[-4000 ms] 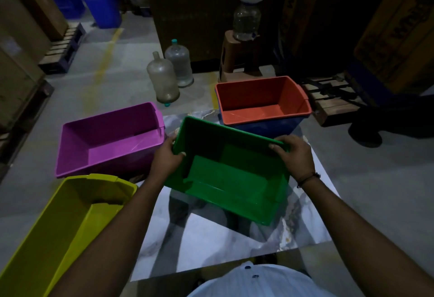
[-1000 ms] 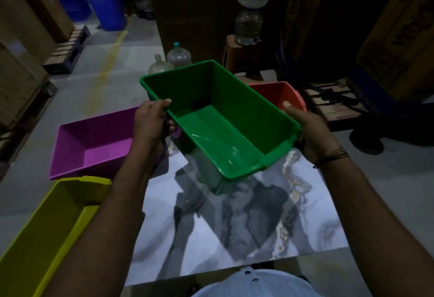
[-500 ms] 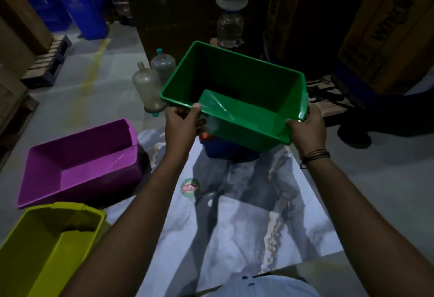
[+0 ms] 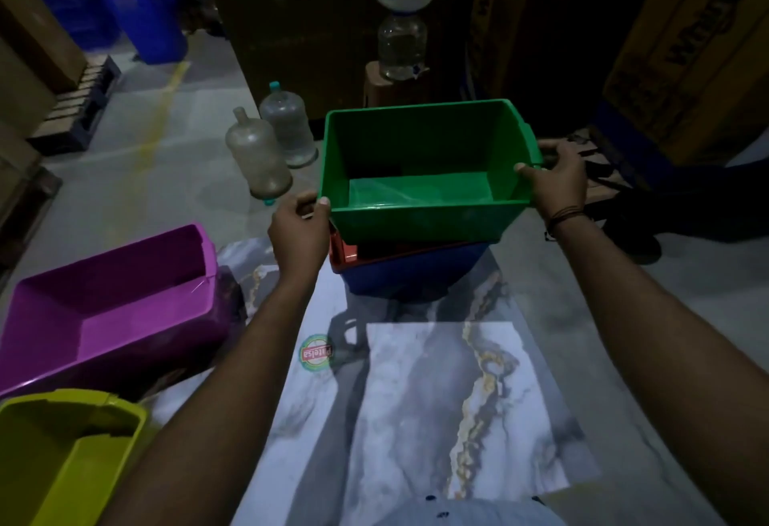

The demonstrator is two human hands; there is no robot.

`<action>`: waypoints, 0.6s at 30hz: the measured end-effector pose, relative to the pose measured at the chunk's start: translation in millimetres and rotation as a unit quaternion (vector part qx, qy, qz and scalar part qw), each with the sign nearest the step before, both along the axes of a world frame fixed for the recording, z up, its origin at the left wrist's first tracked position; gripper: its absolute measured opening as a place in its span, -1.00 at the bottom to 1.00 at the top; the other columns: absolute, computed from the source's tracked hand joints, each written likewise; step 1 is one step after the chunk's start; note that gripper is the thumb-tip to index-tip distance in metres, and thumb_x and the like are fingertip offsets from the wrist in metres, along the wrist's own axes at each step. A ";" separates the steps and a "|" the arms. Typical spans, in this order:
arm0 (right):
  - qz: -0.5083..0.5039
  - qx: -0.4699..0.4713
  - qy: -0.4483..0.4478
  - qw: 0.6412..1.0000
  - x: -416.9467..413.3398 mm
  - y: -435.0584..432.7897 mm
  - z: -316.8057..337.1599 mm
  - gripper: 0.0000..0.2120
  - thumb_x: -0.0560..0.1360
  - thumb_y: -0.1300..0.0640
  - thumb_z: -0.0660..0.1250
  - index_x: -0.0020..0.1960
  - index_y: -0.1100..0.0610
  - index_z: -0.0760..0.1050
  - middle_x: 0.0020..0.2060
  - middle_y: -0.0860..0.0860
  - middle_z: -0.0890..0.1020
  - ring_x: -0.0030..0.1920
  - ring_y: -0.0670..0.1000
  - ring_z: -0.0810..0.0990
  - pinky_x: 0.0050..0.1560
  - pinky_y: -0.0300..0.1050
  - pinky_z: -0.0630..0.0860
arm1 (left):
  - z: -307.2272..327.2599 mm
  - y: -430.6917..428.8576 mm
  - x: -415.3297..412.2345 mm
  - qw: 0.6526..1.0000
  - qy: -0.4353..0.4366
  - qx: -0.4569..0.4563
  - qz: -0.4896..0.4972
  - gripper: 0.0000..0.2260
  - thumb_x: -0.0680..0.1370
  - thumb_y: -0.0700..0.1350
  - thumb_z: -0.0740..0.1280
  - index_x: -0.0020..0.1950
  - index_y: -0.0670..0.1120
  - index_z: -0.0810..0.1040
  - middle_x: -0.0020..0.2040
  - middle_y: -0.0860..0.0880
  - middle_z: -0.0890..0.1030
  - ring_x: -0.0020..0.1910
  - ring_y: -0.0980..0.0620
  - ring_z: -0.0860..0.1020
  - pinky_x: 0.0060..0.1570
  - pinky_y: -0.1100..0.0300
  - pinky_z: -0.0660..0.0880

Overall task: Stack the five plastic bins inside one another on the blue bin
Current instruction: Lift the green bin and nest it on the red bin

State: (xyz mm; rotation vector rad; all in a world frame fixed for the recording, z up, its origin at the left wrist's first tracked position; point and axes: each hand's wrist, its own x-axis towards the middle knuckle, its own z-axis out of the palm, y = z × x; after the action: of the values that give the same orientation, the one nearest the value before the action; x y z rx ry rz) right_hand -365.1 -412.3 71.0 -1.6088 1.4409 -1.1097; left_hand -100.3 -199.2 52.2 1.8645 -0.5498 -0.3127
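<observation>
Off to your left the yellow bin (image 4: 62, 455) and purple bin (image 4: 112, 301) wait on the floor, mouths up, ready for their turn. Your left hand (image 4: 297, 230) pinches the green bin (image 4: 420, 176) at its near-left corner, and your right hand (image 4: 557, 182) clamps the right rim (fingers curled over the edge), one hand per side to hold it level. It hangs square above the red bin (image 4: 345, 253), which is nested in the blue bin (image 4: 408, 276), so it should drop straight in.

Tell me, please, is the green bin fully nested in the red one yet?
Not fully: the green bin sits high, most of its wall showing above the red bin rim.
</observation>
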 end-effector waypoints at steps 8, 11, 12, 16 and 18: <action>0.068 0.020 0.030 0.997 21.0 -34.8 -14.0 -0.61 0.51 0.24 0.40 0.33 0.18 0.53 0.13 0.11 0.66 0.10 0.06 0.63 0.14 -0.03 0.60 | -9.8 -11.3 -3.3 0.998 0.003 0.000 0.064 -0.86 0.47 -0.10 0.42 0.01 -0.03 0.67 -0.13 0.05 0.70 -0.06 0.01 0.68 0.01 0.14 0.60; 0.076 0.015 0.056 0.995 21.4 -33.2 -25.1 -0.62 0.51 0.27 0.36 0.33 0.21 0.54 0.09 0.04 0.63 0.07 0.01 0.60 0.02 -0.26 0.50 | -16.6 -9.9 -3.4 0.997 0.006 0.007 0.071 -0.92 0.41 -0.05 0.43 -0.12 0.02 0.64 -0.21 0.08 0.69 -0.15 0.00 0.68 -0.04 -0.03 0.65; 0.073 0.008 0.069 0.995 20.9 -31.8 -26.8 -0.62 0.52 0.29 0.35 0.34 0.22 0.53 0.05 0.01 0.60 0.05 -0.01 0.57 -0.05 -0.35 0.43 | -18.6 -8.8 -5.7 0.997 0.004 0.014 0.072 -0.93 0.42 -0.04 0.43 -0.13 0.02 0.64 -0.22 0.08 0.68 -0.17 -0.01 0.68 -0.06 -0.04 0.65; 0.047 -0.030 0.088 0.995 18.0 -30.4 -35.0 -0.62 0.51 0.28 0.35 0.33 0.21 0.55 0.13 0.13 0.66 0.12 0.09 0.61 0.02 -0.29 0.40 | -26.4 -6.3 -16.0 0.994 -0.022 0.028 0.099 -0.94 0.43 -0.03 0.42 -0.20 0.01 0.59 -0.29 0.09 0.64 -0.23 0.00 0.64 -0.14 0.05 0.61; 0.050 -0.038 0.110 0.992 16.0 -31.0 -37.9 -0.66 0.52 0.25 0.33 0.29 0.20 0.57 0.14 0.19 0.67 0.16 0.15 0.62 0.02 -0.26 0.39 | -28.5 -7.3 -18.4 0.992 -0.036 0.024 0.117 -0.95 0.45 -0.07 0.42 -0.18 -0.02 0.60 -0.32 0.11 0.60 -0.25 0.06 0.59 -0.16 0.12 0.54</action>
State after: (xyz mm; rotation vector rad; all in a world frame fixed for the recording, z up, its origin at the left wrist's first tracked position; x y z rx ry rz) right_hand -349.1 -443.3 33.1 -1.8848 1.4523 -0.9642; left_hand -118.7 -206.4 23.8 1.9693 -0.3685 -0.1043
